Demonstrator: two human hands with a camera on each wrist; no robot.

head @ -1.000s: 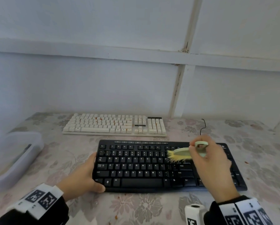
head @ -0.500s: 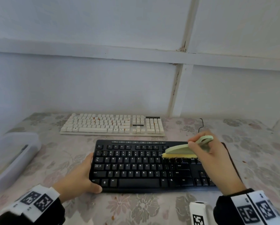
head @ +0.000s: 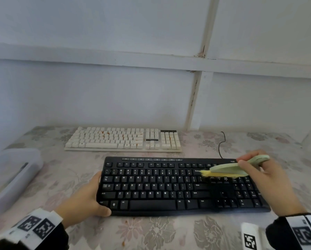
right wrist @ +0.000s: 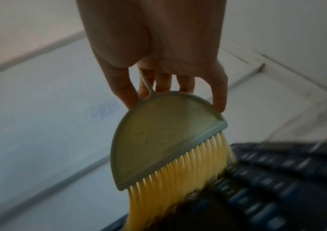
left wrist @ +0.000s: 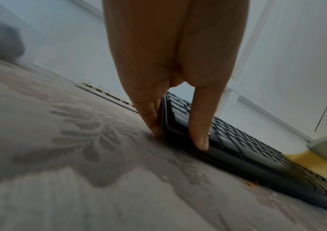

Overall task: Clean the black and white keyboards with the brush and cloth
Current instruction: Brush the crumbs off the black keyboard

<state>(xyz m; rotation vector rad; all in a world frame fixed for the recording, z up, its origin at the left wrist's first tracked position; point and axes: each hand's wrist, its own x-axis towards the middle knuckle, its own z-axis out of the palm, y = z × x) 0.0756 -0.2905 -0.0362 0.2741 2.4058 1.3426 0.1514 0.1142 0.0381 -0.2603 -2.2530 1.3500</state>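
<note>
In the head view, my right hand [head: 266, 179] holds the green brush [head: 235, 167] at right of centre in the frame. A second ago its yellow bristles sat further left and lower on the black keyboard [head: 169, 186]; now they rest on the row right of Backspace, so I judge the sweep is working across the upper right keys. My left hand [head: 86, 199] has stayed clamped on the keyboard's lower-left corner, thumb over the front edge. The white keyboard [head: 123, 139] lies above it in the frame, orange crumbs between its keys, not yet brushed. I see no cloth.

In the left wrist view, my left hand [left wrist: 170, 62] reaches down from the top, fingers [left wrist: 150, 118] against the black keyboard's [left wrist: 237, 150] side and the thumb resting on top.

In the right wrist view, my right hand [right wrist: 158, 46] pinches the brush [right wrist: 164, 137] by its loop handle and curved back, bristles bent onto the black keyboard [right wrist: 277, 179] at lower right.
</note>
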